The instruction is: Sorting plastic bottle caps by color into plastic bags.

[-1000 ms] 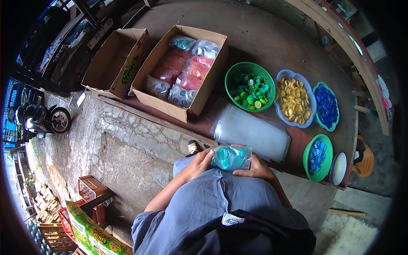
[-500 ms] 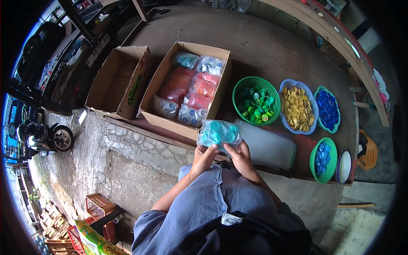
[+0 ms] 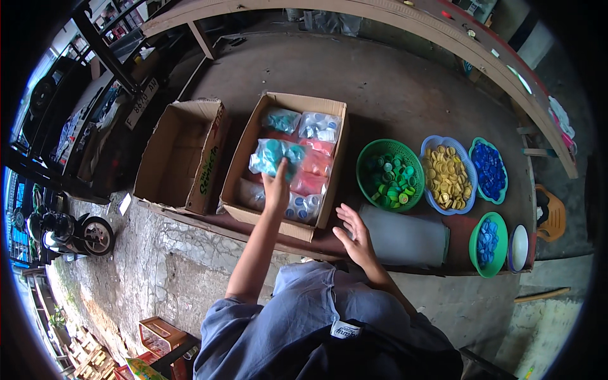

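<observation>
My left hand (image 3: 275, 183) grips the near edge of a clear plastic bag of teal bottle caps (image 3: 273, 154), held over an open cardboard box (image 3: 235, 190). Inside that box lie several bags of caps: one of teal caps (image 3: 280, 120) at the far left, one of white and blue caps (image 3: 318, 124) at the far right, and red ones (image 3: 315, 163) along the right side. My right hand (image 3: 356, 234) is empty, its fingers apart, just left of a stack of clear plastic bags or sheets (image 3: 405, 235).
A second, bare-bottomed cardboard box (image 3: 168, 161) stands to the left. On the right are a green basket of green caps (image 3: 367, 158), a lavender basket of yellow caps (image 3: 470, 171), a pale green basket of dark blue caps (image 3: 502, 180), a green bowl of blue caps (image 3: 502, 247) and a white bowl (image 3: 519, 248).
My left hand has carried the bag of teal caps forward and left, over the box. My right hand has let go of the bag and opened beside the plastic stack.
</observation>
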`<state>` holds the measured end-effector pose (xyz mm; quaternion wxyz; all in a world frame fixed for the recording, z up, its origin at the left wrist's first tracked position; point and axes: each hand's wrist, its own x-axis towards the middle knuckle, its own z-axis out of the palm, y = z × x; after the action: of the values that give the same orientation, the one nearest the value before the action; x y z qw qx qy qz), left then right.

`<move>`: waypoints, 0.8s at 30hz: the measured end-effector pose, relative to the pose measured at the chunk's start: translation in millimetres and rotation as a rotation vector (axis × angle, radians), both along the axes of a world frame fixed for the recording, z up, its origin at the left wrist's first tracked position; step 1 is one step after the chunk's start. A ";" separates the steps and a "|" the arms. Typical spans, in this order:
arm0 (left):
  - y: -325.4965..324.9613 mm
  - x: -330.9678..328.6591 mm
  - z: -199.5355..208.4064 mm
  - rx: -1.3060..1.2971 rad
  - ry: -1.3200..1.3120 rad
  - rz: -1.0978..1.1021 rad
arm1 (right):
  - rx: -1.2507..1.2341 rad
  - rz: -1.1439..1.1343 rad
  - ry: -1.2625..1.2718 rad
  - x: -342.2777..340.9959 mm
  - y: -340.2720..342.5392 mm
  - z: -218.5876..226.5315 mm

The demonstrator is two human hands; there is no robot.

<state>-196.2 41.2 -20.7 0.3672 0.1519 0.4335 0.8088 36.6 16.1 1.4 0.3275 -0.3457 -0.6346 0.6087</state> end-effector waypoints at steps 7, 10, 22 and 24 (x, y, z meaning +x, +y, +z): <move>67.0 -124.3 -93.1 -0.426 0.110 0.186 | 0.114 -0.102 -0.142 27.3 4.1 -6.9; 86.0 -117.8 -93.3 -0.653 0.259 0.166 | 0.123 -0.153 -0.191 34.0 6.0 -8.2; 111.2 -114.0 -81.0 -1.284 0.252 0.293 | 0.287 -0.142 -0.267 29.0 9.8 1.8; 104.0 -107.5 -66.9 -1.318 0.225 0.372 | 0.293 -0.160 -0.261 33.2 9.9 1.5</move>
<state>-303.7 145.1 -87.6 0.1907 -0.0968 0.8888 0.4054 69.8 25.9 2.9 0.3366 -0.4196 -0.7239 0.4319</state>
